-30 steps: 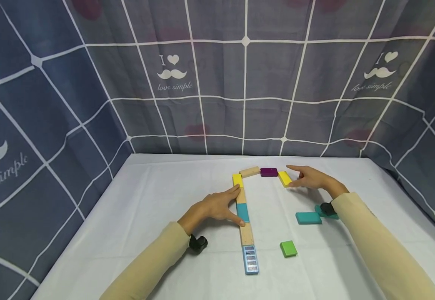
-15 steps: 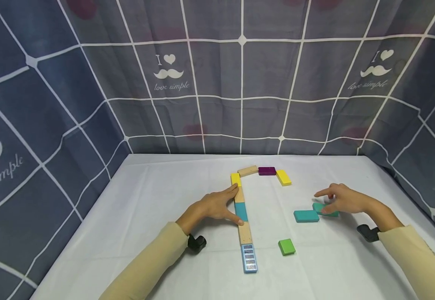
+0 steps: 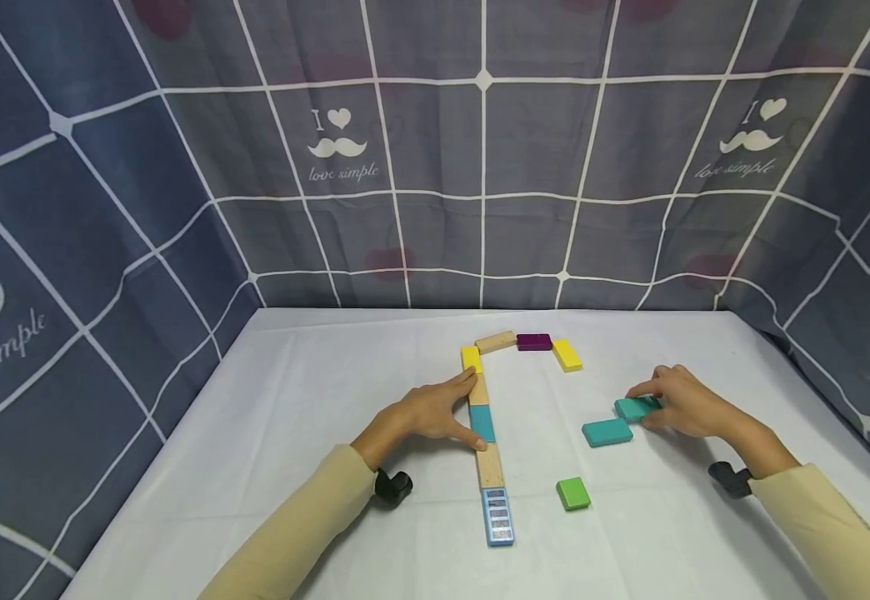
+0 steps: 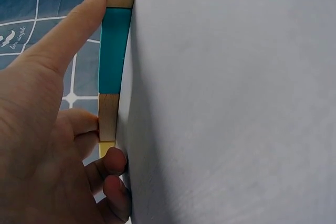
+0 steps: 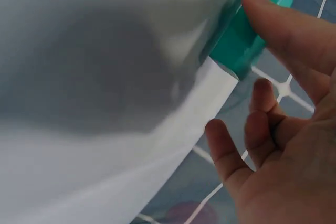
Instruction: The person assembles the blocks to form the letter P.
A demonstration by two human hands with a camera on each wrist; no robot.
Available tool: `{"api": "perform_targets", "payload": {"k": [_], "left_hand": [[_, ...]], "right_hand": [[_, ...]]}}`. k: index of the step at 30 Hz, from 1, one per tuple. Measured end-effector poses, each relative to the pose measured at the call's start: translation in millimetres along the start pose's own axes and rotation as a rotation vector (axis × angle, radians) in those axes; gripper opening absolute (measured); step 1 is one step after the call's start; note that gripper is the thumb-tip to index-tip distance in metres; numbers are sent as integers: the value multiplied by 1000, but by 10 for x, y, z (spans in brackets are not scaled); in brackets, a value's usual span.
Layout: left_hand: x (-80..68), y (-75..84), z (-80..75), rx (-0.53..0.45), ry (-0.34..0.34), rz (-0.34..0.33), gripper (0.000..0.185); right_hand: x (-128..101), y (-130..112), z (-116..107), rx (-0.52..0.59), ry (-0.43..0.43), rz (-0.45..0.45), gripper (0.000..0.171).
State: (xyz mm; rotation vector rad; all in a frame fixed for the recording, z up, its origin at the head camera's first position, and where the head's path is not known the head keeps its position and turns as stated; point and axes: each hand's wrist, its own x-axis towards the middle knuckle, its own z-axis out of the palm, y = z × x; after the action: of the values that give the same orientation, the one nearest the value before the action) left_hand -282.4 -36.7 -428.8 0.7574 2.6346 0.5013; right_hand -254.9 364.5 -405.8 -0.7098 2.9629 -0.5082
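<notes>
My right hand (image 3: 684,402) pinches a teal block (image 3: 636,408) between thumb and fingers, low over the white table. Its near left corner meets a second teal block (image 3: 606,432). My left hand (image 3: 435,410) lies along a straight row of blocks, thumb and forefinger spread. The thumb tip touches a wooden block (image 3: 491,467); the forefinger reaches the far wooden block (image 3: 479,390) beside a yellow block (image 3: 471,358). Between the wooden ones sits a blue-teal block (image 4: 114,51). A light blue block with printed panels (image 3: 498,517) ends the row nearest me.
From the row's far end, a wooden block (image 3: 497,342), a purple block (image 3: 534,342) and a slanted yellow block (image 3: 567,355) curve rightward. A green block (image 3: 573,493) lies right of the row. A grey checked curtain (image 3: 435,167) surrounds the white table (image 3: 330,358).
My right hand has left the slanted yellow block, come nearer and rightward, and taken hold of a teal block, shifting it slightly left. The other teal block has turned a little. The left hand stays put.
</notes>
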Motion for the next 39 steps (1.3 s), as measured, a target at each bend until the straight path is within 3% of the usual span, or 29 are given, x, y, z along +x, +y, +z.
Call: {"api": "perform_targets", "payload": {"k": [6,11,21,31,39], "left_hand": [[7,-5,-15,-4,2,-6,118],[22,8,-22,-5,-6,-2,118],[51,34,-33,-8,-12,-3,117],[53,12,-48,-8,-5,1,118],[10,17,-33,-31,-9,-6,119]], "right_hand": [[332,-164,-4,-14,12,-38,33],[565,-248,91,-25,-45,-59,33],[801,-357,188,-55,-87,-37,37],[810,-400,187,-28,-71,-13,48],[430,-453,81,73,-66,-10,37]]}}
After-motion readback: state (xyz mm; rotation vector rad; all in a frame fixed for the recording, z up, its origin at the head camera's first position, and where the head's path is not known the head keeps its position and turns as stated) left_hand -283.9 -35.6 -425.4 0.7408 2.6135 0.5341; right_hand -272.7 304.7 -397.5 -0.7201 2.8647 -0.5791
